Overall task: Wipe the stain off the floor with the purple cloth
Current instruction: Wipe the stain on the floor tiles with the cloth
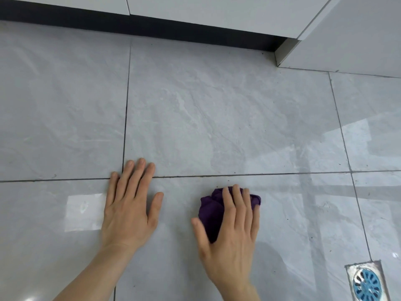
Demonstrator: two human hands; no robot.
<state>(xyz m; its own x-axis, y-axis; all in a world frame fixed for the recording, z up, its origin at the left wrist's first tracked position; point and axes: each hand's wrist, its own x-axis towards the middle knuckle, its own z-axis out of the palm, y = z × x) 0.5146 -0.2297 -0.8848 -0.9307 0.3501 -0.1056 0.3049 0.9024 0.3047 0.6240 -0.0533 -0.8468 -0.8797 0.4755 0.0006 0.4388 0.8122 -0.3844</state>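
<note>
A bunched-up purple cloth (211, 211) lies on the grey tiled floor (217, 118), just below a horizontal grout line. My right hand (232, 231) presses down on it, fingers spread over its top and thumb along its left side. My left hand (130, 205) lies flat on the floor to the left of the cloth, palm down, fingers apart, its fingertips across the grout line. I see no distinct stain; a few small dark specks dot the tile near the cloth, and whatever is under the cloth is hidden.
White cabinet fronts (217, 9) with a dark kickboard (152, 27) run along the far edge. A light wall panel (358, 40) stands at the back right. A floor drain with a blue grate (366, 283) sits at the lower right.
</note>
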